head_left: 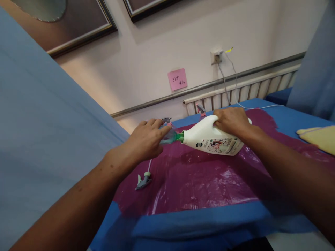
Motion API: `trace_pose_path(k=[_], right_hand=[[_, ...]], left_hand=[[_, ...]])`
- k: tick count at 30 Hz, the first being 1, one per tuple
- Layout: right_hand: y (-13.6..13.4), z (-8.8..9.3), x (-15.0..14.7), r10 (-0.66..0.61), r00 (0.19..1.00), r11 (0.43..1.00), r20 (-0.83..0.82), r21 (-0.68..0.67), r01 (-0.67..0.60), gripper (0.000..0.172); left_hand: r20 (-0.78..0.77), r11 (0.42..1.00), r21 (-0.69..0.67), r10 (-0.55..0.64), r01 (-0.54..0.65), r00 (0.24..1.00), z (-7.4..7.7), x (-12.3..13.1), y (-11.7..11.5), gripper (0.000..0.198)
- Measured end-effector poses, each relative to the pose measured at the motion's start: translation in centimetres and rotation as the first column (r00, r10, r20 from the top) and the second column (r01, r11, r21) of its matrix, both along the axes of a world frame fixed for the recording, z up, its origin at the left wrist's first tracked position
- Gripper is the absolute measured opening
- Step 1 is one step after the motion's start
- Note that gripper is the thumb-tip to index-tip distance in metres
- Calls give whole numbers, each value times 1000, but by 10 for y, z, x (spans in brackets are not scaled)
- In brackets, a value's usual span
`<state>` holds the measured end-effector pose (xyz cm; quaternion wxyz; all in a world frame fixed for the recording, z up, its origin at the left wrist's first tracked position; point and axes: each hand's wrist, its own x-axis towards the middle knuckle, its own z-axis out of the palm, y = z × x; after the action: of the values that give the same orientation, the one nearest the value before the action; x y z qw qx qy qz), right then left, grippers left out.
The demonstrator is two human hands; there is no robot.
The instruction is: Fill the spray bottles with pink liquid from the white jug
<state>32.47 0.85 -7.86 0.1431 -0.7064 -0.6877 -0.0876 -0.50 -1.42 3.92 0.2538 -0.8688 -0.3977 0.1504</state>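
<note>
My right hand (231, 120) is closed round the handle of a white jug (209, 139) with a printed label. The jug is tipped to the left, nearly on its side. At its mouth, a green piece (180, 137) meets a clear greenish bottle (169, 136). My left hand (149, 139) is wrapped round that bottle and hides much of it. A grey trigger spray head (143, 181) with a pale green collar lies nearer me, its thin tube pointing away. Behind my left hand, a grey and pink spray head (166, 121) shows in part.
Purple plastic sheeting (188, 188) covers part of the blue bed surface (199, 216). Another spray bottle's grey and pink trigger (201, 110) rises behind the jug. A yellow cloth (319, 137) lies at right. A white cable (235, 83) runs from the wall socket (216, 56). Blue curtain (47, 115) hangs left.
</note>
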Motion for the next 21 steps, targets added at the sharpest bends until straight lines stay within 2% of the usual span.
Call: trace_pose_path(k=[5,9,12,15,18,21], right_hand=[[0,-4,9,-42,999,999,-28,-11,42,40],[-4,-9,18,-84,994,997,-73,-4,83,41],[-8,-14,26,-113,985,993,-128,18,116,40],[-12,-21,37,-158,972,985,-174,42,167,39],[-14,-30,54,-200,953,973,-226,69,220,35],[-16,-42,73,-172,957,971,-234,124,205,35]], left_hand=[[183,1000,-18,4,-1,983,-8,-12,5,87],[424,997,-50,-24,50,905,-24,-25,10,85],[638,990,-108,-2,93,770,-46,-30,15,81],[811,980,-165,70,112,581,-74,-24,19,82],[907,977,-200,155,79,392,-99,-11,21,93],[946,967,-249,230,59,227,-118,1,22,95]])
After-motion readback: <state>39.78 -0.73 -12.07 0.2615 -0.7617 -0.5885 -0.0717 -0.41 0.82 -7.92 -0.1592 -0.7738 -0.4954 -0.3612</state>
